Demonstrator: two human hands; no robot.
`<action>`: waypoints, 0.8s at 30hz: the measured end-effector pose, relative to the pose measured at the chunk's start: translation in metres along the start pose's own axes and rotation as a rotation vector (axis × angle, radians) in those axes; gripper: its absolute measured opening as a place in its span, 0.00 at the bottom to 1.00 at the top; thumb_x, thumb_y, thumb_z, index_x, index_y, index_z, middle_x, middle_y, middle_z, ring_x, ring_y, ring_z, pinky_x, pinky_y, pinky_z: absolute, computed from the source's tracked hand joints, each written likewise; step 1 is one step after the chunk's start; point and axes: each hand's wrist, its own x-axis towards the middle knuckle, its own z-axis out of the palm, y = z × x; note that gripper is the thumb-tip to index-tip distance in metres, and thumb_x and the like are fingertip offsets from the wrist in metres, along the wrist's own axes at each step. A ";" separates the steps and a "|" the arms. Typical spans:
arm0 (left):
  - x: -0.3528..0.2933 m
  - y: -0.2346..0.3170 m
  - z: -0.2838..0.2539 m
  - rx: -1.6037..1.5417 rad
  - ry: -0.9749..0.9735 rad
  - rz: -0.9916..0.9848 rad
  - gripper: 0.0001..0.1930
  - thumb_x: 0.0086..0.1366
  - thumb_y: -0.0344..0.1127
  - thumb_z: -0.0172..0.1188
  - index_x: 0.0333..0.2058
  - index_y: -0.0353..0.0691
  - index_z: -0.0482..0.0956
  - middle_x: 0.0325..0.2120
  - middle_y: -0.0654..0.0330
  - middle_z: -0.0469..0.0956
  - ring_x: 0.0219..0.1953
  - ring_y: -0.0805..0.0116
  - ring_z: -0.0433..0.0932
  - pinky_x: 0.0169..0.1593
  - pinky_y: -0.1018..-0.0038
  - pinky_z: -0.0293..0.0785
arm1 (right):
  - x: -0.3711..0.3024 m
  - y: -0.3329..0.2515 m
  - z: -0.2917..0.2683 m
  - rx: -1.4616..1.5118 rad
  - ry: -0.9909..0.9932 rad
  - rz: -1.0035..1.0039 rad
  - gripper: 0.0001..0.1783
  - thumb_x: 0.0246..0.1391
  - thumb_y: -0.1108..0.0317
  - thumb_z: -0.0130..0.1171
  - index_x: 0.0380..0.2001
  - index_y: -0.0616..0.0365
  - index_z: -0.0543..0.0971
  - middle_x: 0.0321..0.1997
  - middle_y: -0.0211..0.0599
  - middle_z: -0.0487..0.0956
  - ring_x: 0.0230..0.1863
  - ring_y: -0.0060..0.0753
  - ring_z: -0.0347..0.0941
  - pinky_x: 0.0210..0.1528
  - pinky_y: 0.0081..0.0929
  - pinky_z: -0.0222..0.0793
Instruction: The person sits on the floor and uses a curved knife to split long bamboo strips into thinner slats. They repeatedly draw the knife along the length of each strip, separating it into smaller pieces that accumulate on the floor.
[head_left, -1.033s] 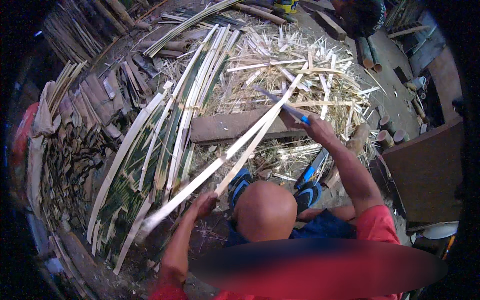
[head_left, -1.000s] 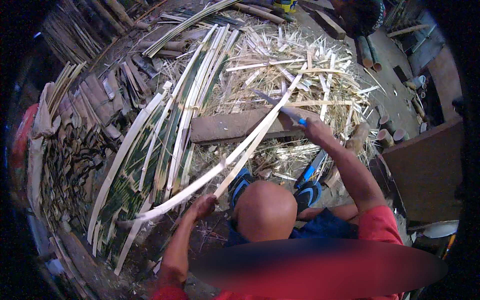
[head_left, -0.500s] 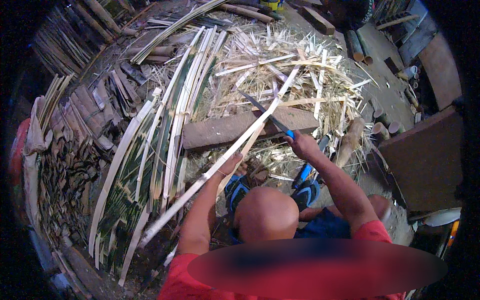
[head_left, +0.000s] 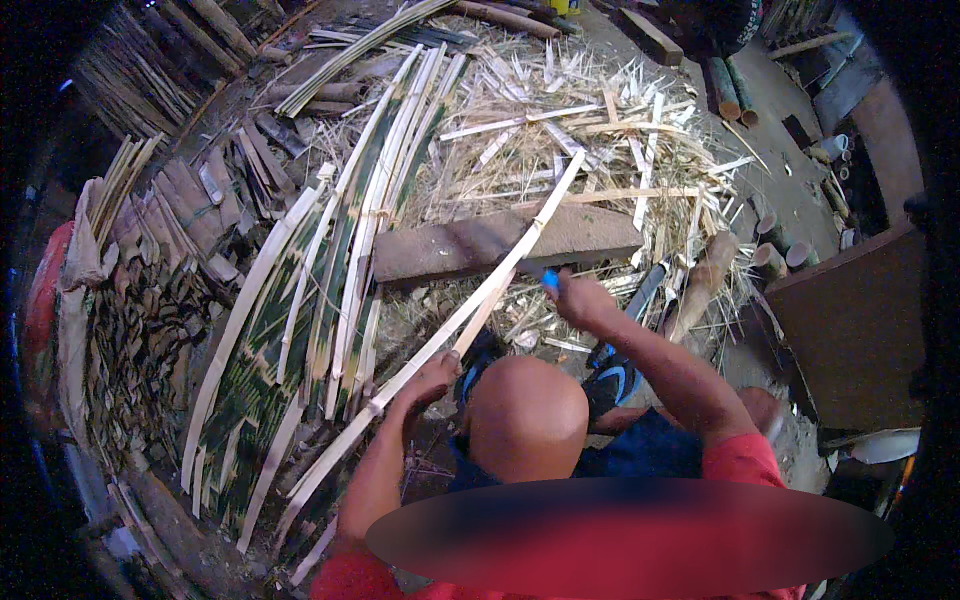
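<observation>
My left hand (head_left: 435,378) is closed around a long pale bamboo strip (head_left: 541,217), which slants from the lower left up across a wooden block (head_left: 425,254). A second, narrower pale strip (head_left: 484,314) runs beside it, close to my left fingers. My right hand (head_left: 588,301) grips the blue handle of a knife (head_left: 551,281) just right of the strip, on the near side of the block. The blade is too dark and blurred to make out. To the left, several green and pale bamboo strips (head_left: 348,290) lie lengthwise.
Beyond the block spreads a heap of shavings and offcuts (head_left: 520,125). Split bark-like pieces (head_left: 150,330) are piled at far left. A brown panel (head_left: 850,330) stands at right, near cut bamboo tubes (head_left: 768,260). A dark-bladed tool (head_left: 648,290) lies by my sandal (head_left: 612,385).
My right hand and the knife have drawn back toward me and slightly left. My left hand has moved down and left, pulling the strip nearer along the block.
</observation>
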 end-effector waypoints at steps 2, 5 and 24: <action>0.005 -0.009 0.001 0.049 0.029 0.057 0.25 0.72 0.55 0.41 0.34 0.39 0.76 0.24 0.58 0.73 0.30 0.63 0.72 0.39 0.64 0.69 | -0.012 -0.013 -0.007 -0.032 -0.287 -0.235 0.26 0.63 0.42 0.47 0.44 0.56 0.71 0.32 0.56 0.81 0.37 0.68 0.78 0.40 0.58 0.73; 0.002 -0.037 0.006 -0.086 -0.024 -0.038 0.27 0.71 0.56 0.41 0.31 0.37 0.76 0.24 0.58 0.75 0.30 0.65 0.74 0.38 0.64 0.69 | -0.005 -0.001 -0.019 -0.152 0.013 -0.057 0.26 0.62 0.41 0.50 0.42 0.55 0.73 0.32 0.55 0.81 0.36 0.63 0.79 0.37 0.56 0.74; 0.044 -0.068 0.000 -0.371 -0.270 -0.064 0.25 0.74 0.57 0.44 0.38 0.40 0.78 0.25 0.63 0.77 0.27 0.74 0.74 0.32 0.75 0.71 | 0.020 0.036 0.048 0.026 0.332 0.115 0.29 0.66 0.44 0.44 0.43 0.66 0.71 0.34 0.64 0.80 0.39 0.69 0.77 0.42 0.60 0.71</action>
